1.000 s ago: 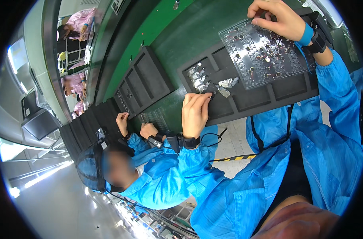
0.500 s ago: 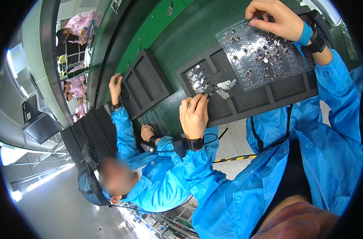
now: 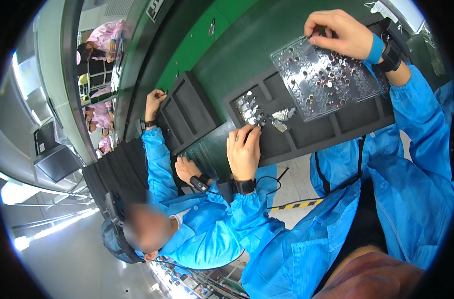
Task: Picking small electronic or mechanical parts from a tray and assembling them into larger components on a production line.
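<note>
My right hand point(image 3: 340, 34) is over the far edge of a clear plastic tray point(image 3: 312, 115) that holds many small round parts. Its thumb and fingers are pinched together; whatever they hold is too small to make out. My left hand point(image 3: 244, 149) rests at the near left edge of a black foam tray point(image 3: 311, 124), fingers drawn together at small dark pieces point(image 3: 259, 122); what lies between the fingertips is hidden. Beyond those fingers, small silver metal parts point(image 3: 247, 107) lie heaped in one compartment, with a few more silver parts point(image 3: 280, 124) beside them.
To the left a co-worker in blue point(image 3: 197, 224) works at a second black foam tray point(image 3: 189, 109), one hand point(image 3: 156, 102) at its far edge. The clear tray sits on top of my foam tray. A small metal part point(image 3: 212, 27) lies on the green table point(image 3: 227, 60).
The view has shifted slightly. My right hand stays pinched over the clear tray's far edge and my left stays by the small parts. The co-worker's far hand has bent over their tray's edge.
</note>
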A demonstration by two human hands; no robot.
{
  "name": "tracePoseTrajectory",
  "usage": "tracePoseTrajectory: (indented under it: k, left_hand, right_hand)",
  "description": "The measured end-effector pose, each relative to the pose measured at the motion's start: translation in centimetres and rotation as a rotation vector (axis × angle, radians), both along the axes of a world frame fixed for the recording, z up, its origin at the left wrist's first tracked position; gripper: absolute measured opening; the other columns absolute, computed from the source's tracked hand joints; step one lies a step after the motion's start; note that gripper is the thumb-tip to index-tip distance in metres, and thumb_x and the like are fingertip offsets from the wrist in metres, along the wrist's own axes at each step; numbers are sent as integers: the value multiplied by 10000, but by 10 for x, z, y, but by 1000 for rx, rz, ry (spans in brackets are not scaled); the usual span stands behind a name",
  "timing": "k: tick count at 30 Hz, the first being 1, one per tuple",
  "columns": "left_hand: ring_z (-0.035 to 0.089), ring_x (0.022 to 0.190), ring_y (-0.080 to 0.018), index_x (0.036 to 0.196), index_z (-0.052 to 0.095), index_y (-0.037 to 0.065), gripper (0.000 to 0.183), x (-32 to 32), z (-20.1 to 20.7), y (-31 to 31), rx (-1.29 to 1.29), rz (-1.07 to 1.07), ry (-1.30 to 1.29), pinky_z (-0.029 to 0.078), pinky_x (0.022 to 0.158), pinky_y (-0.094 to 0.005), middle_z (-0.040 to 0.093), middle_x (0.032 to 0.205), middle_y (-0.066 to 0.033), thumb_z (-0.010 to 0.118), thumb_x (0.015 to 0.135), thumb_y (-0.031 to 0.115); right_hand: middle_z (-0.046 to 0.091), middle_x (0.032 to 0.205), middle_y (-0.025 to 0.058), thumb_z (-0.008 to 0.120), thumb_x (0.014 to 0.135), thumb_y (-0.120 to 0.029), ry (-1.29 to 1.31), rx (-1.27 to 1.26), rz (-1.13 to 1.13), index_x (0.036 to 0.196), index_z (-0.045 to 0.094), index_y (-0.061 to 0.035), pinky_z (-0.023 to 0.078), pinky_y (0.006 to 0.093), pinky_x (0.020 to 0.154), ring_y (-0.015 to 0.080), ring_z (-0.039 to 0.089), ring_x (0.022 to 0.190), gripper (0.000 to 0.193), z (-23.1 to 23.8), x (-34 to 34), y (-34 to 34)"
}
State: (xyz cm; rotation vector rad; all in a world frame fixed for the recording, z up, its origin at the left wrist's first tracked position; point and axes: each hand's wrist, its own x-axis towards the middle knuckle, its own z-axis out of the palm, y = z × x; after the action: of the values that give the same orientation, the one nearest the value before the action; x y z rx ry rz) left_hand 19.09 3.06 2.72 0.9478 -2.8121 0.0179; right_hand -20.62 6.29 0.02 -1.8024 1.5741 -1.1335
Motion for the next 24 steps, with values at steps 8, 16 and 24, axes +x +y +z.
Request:
tracePoseTrajectory:
  k: [8,16,24]
  left_hand:
    - [666,867,-294,971,728,17,120,-74,54,-54,31,-29,509,533,803,-383,713,984,-125,736,856,-16]
    - [695,1039,-364,1121,738,6,281,-120,-33,-253,-43,288,411,533,935,-444,726,1106,-199,708,901,177]
    - [695,1065,-344,1123,776,191,239,-149,-45,-271,68,533,119,574,902,-466,736,1127,-142,703,902,136]
  right_hand:
    - [662,841,98,682,884,-116,-22,-98,-2,924,619,4,499,332,596,228,667,770,142,12,7,0]
    - [676,826,124,680,868,-93,-62,-114,-10,917,628,1,518,361,645,269,675,761,118,22,9,-7]
    - [690,831,149,678,863,-54,-86,-75,-16,891,630,17,553,379,732,312,699,794,90,25,7,1]
